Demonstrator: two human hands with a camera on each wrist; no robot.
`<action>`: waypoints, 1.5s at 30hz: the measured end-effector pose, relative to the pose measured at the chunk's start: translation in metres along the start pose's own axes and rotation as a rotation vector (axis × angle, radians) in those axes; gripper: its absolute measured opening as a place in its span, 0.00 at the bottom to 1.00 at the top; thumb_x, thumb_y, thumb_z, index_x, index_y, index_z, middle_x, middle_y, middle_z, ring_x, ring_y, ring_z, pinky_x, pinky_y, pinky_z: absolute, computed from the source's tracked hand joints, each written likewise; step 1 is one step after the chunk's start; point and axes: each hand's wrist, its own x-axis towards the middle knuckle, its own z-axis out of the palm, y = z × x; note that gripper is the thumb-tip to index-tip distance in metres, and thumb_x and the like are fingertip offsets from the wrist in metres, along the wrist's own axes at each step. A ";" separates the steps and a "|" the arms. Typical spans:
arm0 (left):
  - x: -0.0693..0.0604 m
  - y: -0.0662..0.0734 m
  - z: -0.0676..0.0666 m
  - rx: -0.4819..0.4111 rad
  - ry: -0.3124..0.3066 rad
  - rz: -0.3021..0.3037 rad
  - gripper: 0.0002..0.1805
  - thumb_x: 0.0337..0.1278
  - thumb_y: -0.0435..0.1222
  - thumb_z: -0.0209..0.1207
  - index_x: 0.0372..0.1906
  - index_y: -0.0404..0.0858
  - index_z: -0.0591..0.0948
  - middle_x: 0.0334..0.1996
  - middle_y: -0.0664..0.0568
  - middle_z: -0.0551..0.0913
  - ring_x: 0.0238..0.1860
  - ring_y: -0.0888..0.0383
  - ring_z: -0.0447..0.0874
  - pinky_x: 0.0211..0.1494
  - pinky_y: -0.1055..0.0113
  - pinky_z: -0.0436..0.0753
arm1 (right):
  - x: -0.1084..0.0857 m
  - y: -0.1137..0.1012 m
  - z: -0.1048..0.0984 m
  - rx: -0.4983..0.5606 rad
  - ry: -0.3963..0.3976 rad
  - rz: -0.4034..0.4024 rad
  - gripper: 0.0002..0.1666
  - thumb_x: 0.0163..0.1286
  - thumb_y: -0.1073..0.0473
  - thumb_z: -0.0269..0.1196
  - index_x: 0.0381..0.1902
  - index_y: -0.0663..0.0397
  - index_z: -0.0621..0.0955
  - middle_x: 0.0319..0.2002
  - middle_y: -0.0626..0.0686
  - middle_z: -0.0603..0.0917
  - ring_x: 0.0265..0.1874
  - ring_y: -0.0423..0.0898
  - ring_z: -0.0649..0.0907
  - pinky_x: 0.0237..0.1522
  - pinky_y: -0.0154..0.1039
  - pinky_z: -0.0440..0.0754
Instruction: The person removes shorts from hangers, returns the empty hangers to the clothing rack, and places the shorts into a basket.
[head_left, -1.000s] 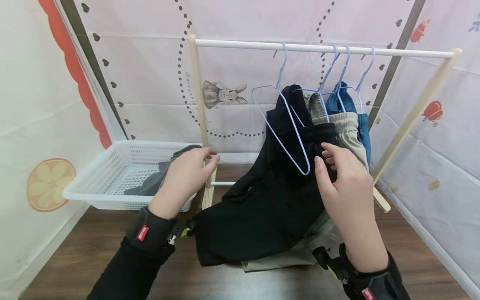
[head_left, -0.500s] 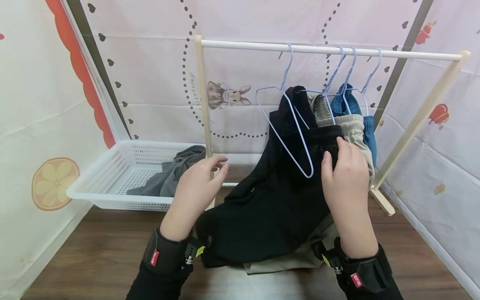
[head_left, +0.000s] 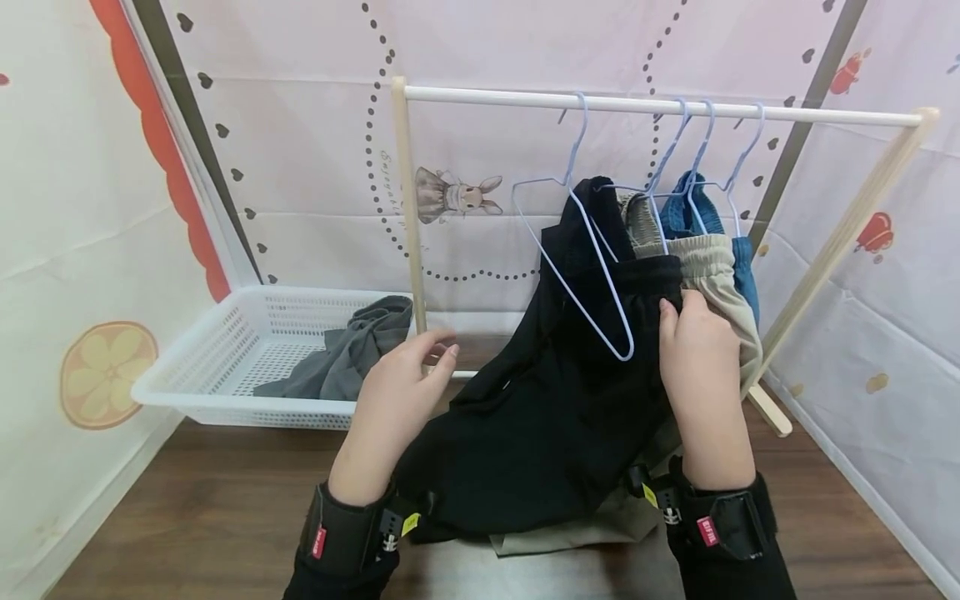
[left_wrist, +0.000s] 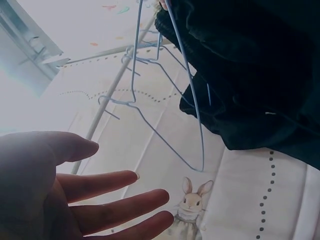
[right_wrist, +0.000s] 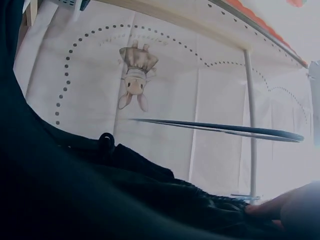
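Observation:
Black trousers (head_left: 525, 467) with an elastic waistband hang from the rack, one leg spreading down to the left. My right hand (head_left: 701, 367) pinches the side of their waistband; in the right wrist view a fingertip (right_wrist: 260, 209) presses the dark cloth. In front of the trousers hangs a bare blue wire hanger (head_left: 570, 182), its lower corner against the black cloth in the head view. My left hand (head_left: 408, 375) is left of the trousers, holding nothing. Its fingers (left_wrist: 120, 210) are extended and apart in the left wrist view, below the hanger.
A white rack bar (head_left: 487, 97) runs between wooden posts. Beige trousers (head_left: 708, 262) and a blue garment (head_left: 744, 275) hang on hangers behind the black pair. At left, a white plastic basket (head_left: 247, 408) holds a grey garment (head_left: 348, 354). The floor (head_left: 225, 517) is brown wood-patterned.
My right hand has closed in on the side of the black waistband and now pinches it. The left hand has shifted slightly right and down. The bare hanger still hangs in front.

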 end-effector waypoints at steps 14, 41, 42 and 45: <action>-0.001 0.000 -0.003 0.012 0.003 0.001 0.21 0.71 0.47 0.51 0.61 0.44 0.78 0.49 0.48 0.83 0.46 0.49 0.82 0.47 0.50 0.78 | 0.006 -0.005 0.010 0.059 0.104 -0.048 0.20 0.79 0.60 0.47 0.54 0.75 0.72 0.45 0.79 0.77 0.45 0.74 0.78 0.44 0.66 0.73; -0.002 -0.001 -0.009 0.019 -0.006 -0.008 0.21 0.71 0.48 0.50 0.62 0.45 0.77 0.49 0.48 0.84 0.50 0.48 0.81 0.47 0.49 0.78 | -0.022 0.012 0.000 0.154 0.276 -0.226 0.16 0.77 0.62 0.52 0.48 0.75 0.75 0.38 0.74 0.81 0.38 0.70 0.81 0.37 0.62 0.75; -0.002 -0.001 -0.009 0.019 -0.003 -0.006 0.21 0.71 0.48 0.50 0.62 0.45 0.77 0.49 0.47 0.84 0.49 0.48 0.81 0.47 0.49 0.78 | -0.025 0.015 -0.001 0.159 0.288 -0.238 0.16 0.76 0.62 0.52 0.47 0.75 0.75 0.38 0.74 0.81 0.37 0.70 0.81 0.36 0.62 0.75; -0.004 -0.002 -0.011 0.023 0.007 -0.006 0.21 0.71 0.48 0.50 0.62 0.45 0.77 0.49 0.48 0.84 0.48 0.48 0.81 0.46 0.49 0.78 | -0.033 0.022 -0.002 0.159 0.325 -0.274 0.14 0.75 0.64 0.53 0.45 0.75 0.76 0.34 0.73 0.81 0.32 0.69 0.80 0.31 0.61 0.74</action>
